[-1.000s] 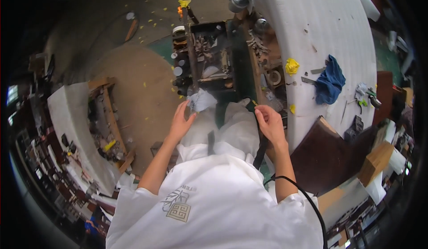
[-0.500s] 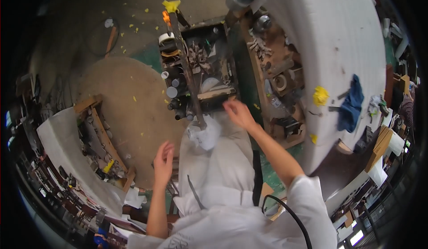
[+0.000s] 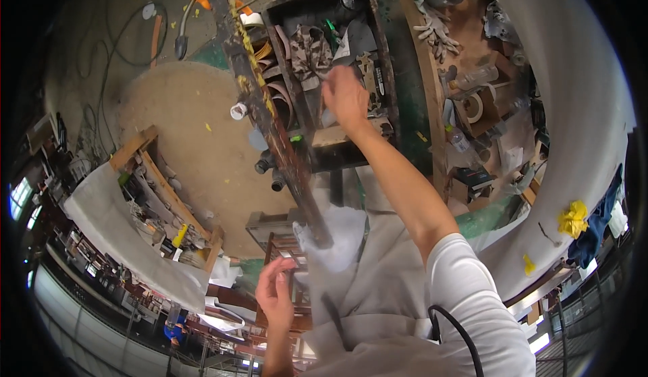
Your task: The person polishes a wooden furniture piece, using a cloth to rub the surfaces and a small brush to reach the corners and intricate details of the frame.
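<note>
L hand point(image 3: 275, 292) seen empty, half-curled; R hand point(image 3: 347, 100) held over dark box point(image 3: 307, 14) nr cloth point(image 3: 310, 53), grip can't be told; nothing seen lifted clear yet.

Brown floor point(image 3: 179, 141), bright window point(image 3: 21, 199) far left

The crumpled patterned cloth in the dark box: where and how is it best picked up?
Probably pinch the cloth at its bunched middle, from above: its loose folds offer ridges to grip, and the box is open on top, with walls around.
</note>
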`<action>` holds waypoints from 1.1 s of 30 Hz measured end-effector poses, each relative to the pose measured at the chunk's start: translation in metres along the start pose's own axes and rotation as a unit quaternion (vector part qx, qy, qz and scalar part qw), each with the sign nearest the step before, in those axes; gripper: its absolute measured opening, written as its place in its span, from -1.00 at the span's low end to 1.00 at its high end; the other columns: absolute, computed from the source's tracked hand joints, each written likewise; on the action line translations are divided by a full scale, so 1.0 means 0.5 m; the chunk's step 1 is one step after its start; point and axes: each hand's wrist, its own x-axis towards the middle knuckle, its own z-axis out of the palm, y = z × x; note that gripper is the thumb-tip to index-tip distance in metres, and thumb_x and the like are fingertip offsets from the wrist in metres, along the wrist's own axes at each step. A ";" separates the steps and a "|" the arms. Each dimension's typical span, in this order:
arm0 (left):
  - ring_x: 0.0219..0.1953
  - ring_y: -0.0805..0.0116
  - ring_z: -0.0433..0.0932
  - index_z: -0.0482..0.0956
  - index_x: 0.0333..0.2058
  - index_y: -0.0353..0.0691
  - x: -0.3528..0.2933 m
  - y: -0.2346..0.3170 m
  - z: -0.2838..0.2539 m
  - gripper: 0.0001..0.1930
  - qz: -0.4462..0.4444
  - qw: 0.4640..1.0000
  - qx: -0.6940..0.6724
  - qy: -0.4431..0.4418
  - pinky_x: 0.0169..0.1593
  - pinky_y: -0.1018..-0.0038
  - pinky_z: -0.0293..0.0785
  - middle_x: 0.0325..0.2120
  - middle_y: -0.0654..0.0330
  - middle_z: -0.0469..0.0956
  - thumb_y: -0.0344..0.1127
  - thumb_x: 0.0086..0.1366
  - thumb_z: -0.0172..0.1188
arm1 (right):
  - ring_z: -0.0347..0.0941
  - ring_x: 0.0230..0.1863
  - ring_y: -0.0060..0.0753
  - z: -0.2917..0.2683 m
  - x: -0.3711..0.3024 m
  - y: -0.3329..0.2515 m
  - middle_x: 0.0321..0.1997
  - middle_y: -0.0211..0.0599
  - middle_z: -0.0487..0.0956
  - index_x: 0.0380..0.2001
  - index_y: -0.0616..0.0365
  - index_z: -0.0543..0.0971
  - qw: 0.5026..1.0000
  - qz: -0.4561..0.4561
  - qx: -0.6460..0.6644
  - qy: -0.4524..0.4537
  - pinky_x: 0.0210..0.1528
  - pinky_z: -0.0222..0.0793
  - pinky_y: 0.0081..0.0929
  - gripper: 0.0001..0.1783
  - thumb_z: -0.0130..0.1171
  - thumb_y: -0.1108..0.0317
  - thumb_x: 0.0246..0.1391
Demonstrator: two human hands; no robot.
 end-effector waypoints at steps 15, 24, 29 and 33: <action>-0.15 0.22 0.57 0.44 0.00 -0.41 0.013 0.021 0.013 -0.73 0.058 0.996 -0.013 0.061 0.05 0.29 0.48 -0.18 -0.01 0.57 -0.40 0.43 -0.07 | 0.54 -0.30 -0.09 -0.045 0.027 -0.007 -0.19 -0.24 0.57 -0.40 0.27 0.62 0.977 -0.101 0.100 0.157 -0.21 0.46 -0.23 -0.74 0.37 0.27 -0.02; 0.22 -0.12 0.37 0.47 0.06 -0.30 0.037 0.172 0.066 -0.44 0.347 0.926 0.113 -0.099 0.29 0.00 0.26 0.15 -0.11 0.42 -0.55 -0.01 0.30 | 0.16 -0.37 -0.73 -0.445 -0.290 -0.138 -0.40 -0.60 0.36 -0.29 0.27 0.49 0.901 0.045 0.431 0.018 -0.34 0.10 -0.71 -0.72 0.03 0.22 0.30; 0.23 -0.02 0.38 0.29 0.26 -0.15 0.065 0.258 0.180 -0.13 0.365 0.891 0.107 -0.248 0.38 -0.08 0.04 0.14 0.01 0.43 -0.53 -0.13 0.36 | 0.55 -0.31 -0.17 -0.630 -0.503 -0.156 -0.39 -0.05 0.60 -0.47 0.37 0.48 0.830 0.082 0.545 -0.086 -0.15 0.46 -0.34 -0.42 0.03 -0.07 0.19; 0.07 0.05 0.49 0.49 0.07 -0.20 0.009 0.157 0.168 -0.30 0.374 0.847 0.072 -0.372 0.36 -0.10 0.09 -0.11 0.10 0.50 -0.56 -0.21 0.31 | 0.59 -0.38 -0.12 -0.657 -0.578 -0.152 -0.46 0.05 0.61 -0.50 0.40 0.52 0.886 0.080 0.438 -0.126 -0.23 0.51 -0.29 -0.37 -0.05 -0.06 0.27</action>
